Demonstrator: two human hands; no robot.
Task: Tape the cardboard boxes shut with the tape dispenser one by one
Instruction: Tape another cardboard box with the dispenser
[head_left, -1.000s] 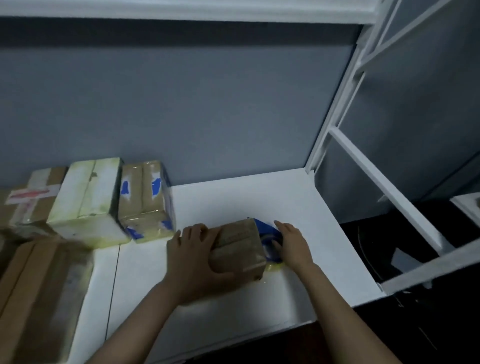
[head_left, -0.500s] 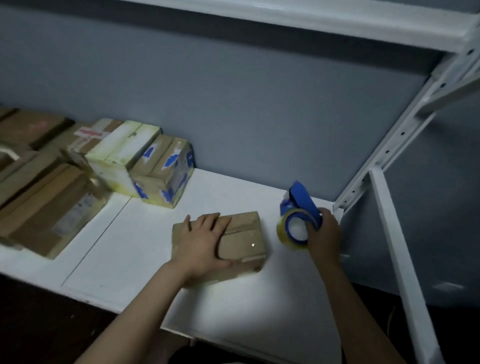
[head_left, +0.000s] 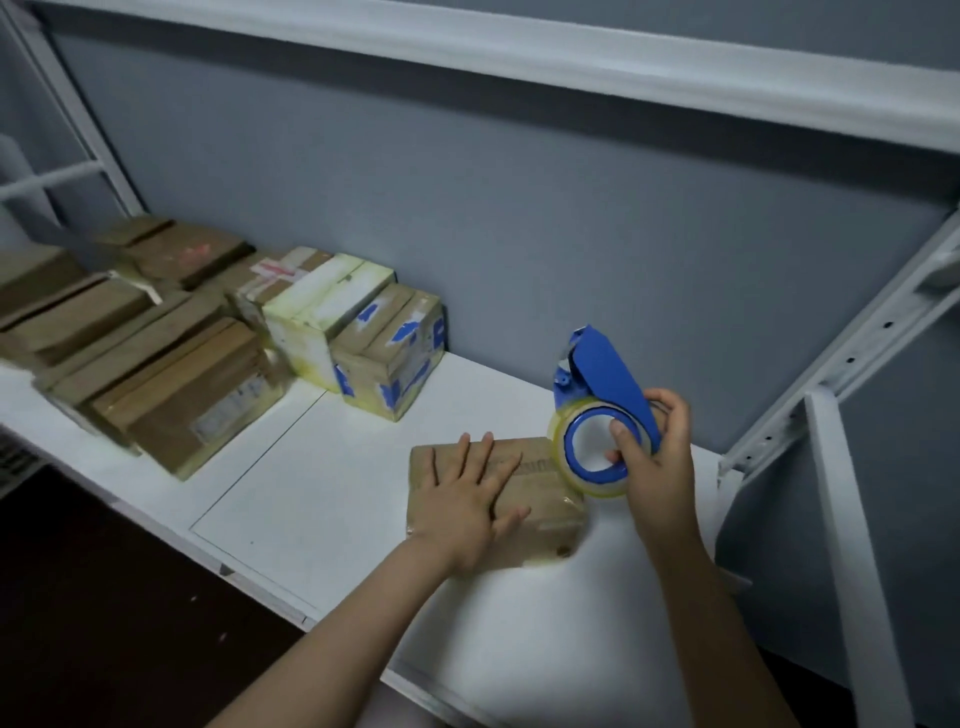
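Left hand (head_left: 467, 499) flat, fingers spread, pressing on top of small cardboard box (head_left: 540, 506) on white shelf (head_left: 322, 499). Right hand (head_left: 657, 457) grips blue tape dispenser (head_left: 597, 384) with clear tape roll (head_left: 571, 470), thumb inside roll core, roll's lower edge at box's right end. Group of taped boxes (head_left: 208, 338) further left along shelf against grey back wall (head_left: 519, 208); nearest one bears blue tape patches. White rack upright (head_left: 852, 519) at right
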